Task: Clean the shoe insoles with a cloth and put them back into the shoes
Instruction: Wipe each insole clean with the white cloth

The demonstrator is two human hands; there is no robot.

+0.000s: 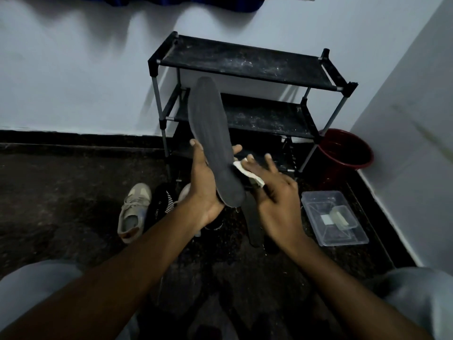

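Lower left of centre, on the dark speckled floor [61, 192]: a worn beige lace-up sneaker [133, 212] beside a black sports shoe with white stripes [161, 202], both kept near at hand for refitting, we judge

Centre: the left hand [203, 190] grips the heel half of a long dark grey foam insole [210, 138], thumb on its left edge, fingertips curled round the right. The toe end tilts up and away toward the rack, likely to offer the whole face for wiping

Just right, a small crumpled white cloth [247, 174] lies against the insole's right edge, pressed there by the right hand [277, 195], fingers straight and spread; we cannot see the thumb under the cloth

Below the hands, a second dark flat insole [253, 224] lies on the floor

Behind, upper centre, a dusty black three-tier shoe rack [245, 62] stands against the pale wall [73, 82]

Right: a clear plastic box [335, 217] on the floor, and above it in the corner a dark red plastic bucket [345, 150]

Wiping in hand; refitting not yet begun
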